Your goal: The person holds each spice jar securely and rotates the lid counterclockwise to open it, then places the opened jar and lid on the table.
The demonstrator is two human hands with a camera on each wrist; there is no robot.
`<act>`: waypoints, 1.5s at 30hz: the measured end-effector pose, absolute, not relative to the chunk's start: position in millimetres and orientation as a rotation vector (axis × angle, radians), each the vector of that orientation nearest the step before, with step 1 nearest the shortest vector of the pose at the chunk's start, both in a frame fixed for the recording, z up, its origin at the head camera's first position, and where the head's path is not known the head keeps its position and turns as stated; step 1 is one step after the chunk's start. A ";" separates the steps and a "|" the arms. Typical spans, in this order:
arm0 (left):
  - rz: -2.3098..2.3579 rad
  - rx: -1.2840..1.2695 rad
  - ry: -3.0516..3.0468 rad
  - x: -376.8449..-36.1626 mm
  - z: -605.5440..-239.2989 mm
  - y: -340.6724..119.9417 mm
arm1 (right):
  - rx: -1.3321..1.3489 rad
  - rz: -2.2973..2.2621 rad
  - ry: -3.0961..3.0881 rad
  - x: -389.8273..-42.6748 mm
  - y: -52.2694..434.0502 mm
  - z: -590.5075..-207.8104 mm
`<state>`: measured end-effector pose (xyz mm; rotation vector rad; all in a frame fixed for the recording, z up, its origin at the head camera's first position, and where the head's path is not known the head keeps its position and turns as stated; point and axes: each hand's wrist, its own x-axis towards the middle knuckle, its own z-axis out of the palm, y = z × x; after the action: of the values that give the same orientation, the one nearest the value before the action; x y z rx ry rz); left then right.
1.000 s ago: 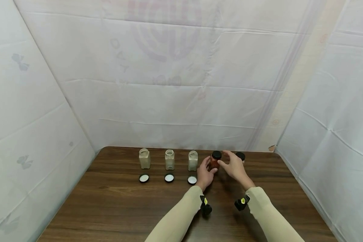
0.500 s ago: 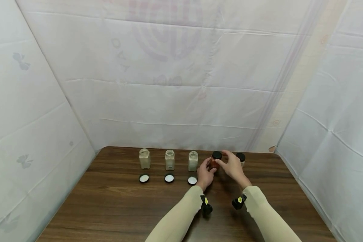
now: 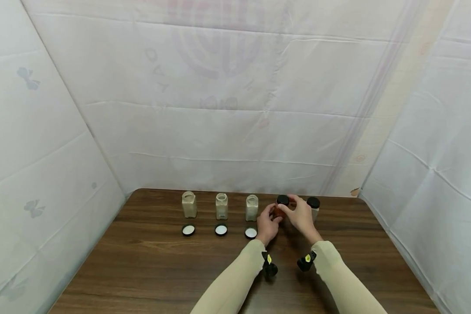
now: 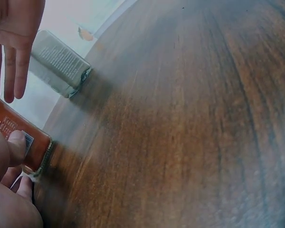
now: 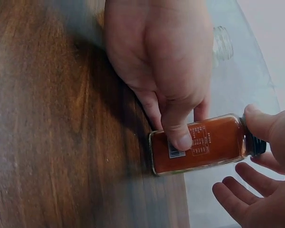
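A glass jar of red-orange powder (image 5: 218,142) stands on the table, its label and barcode facing the right wrist camera. My left hand (image 3: 267,226) grips the jar low on its body, thumb across the label. At the top, the thumb and a finger of my right hand (image 3: 302,218) pinch the black lid (image 3: 283,199), which sits on the jar. The other right fingers are spread away from the glass. Just right of that hand is another jar with a black lid (image 3: 313,202), holding pale contents and partly hidden by the hand.
Three uncapped jars of pale powder, left (image 3: 189,207), middle (image 3: 221,209) and right (image 3: 252,210), line the back of the brown table (image 3: 149,261). In front of each lies an upturned black lid (image 3: 221,230) with a white liner. White cloth walls (image 3: 235,131) surround the table.
The right hand and wrist have turned slightly leftward around the lid, uncovering more of the capped jar at right. The left hand keeps its hold on the red-orange jar.
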<state>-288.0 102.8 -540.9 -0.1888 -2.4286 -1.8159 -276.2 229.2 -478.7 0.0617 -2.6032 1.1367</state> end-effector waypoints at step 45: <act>-1.603 -0.227 -2.481 -289.4 -538.0 104.8 | 0.034 1.325 -2.618 -277.3 227.1 -485.1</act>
<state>-289.4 104.8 -538.0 -0.2267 -2.4813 -1.6031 -277.3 227.1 -485.1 0.0341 -2.6183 1.3249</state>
